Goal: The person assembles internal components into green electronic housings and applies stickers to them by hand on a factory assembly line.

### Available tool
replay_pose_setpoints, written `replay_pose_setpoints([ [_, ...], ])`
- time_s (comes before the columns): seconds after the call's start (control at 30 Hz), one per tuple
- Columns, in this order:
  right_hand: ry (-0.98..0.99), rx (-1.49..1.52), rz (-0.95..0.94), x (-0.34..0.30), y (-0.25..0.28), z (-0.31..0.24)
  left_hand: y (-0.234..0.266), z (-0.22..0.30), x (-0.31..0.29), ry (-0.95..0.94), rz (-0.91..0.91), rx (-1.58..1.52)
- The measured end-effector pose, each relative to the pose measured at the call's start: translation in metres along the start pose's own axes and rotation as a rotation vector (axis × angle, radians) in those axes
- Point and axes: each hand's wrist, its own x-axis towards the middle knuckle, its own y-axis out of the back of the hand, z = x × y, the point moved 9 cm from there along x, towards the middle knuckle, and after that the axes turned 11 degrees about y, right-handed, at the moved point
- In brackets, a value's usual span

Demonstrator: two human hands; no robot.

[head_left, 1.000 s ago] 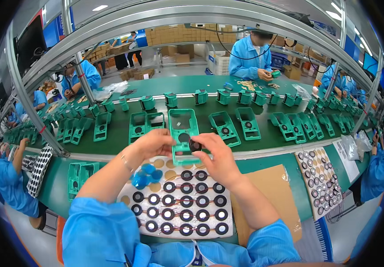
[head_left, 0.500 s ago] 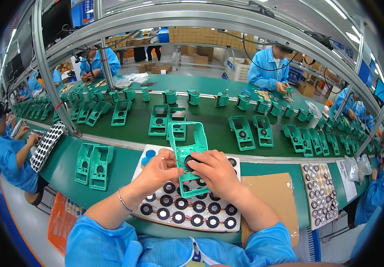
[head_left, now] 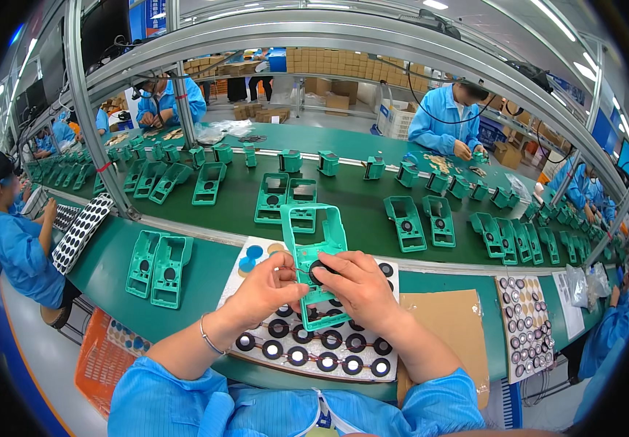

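A green plastic housing (head_left: 335, 225) with a large rectangular opening stands tilted between my hands, above a white foam tray (head_left: 260, 247) of round black speakers (head_left: 302, 333). My left hand (head_left: 263, 290) is closed at the housing's left edge, its thumb against the rim and its index finger bent by a thin dark wire. From the right, my right hand (head_left: 362, 290) curls over the housing, fingertips on a round black speaker (head_left: 319, 272) seated in its middle. The fingers partly cover that speaker. What lies under my right palm is hidden.
Two green housings (head_left: 169, 273) lie left on the bench. Beyond it, a dark green conveyor (head_left: 358, 222) carries several more. Cardboard (head_left: 446, 328) and another speaker tray (head_left: 526, 320) lie right. A metal post (head_left: 96, 109) rises at left. Several co-workers in blue sit around.
The whole view has shifted slightly, so the scene sits a little further right and lower. My left fingers have moved a little at the housing's edge; my right hand stays on the speaker.
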Motion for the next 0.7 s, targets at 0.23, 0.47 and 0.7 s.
replay_pose_setpoints([
  [0.23,0.005,-0.154,-0.117,0.005,-0.001,-0.005,0.001,0.008,-0.008,-0.024,0.012,-0.041],
  [0.47,-0.281,0.101,0.303,-0.009,0.028,0.026,0.001,0.005,-0.012,-0.046,0.036,-0.018],
  [0.7,-0.815,1.295,0.145,-0.039,-0.046,0.053,-0.017,-0.003,-0.006,-0.071,0.068,0.129],
])
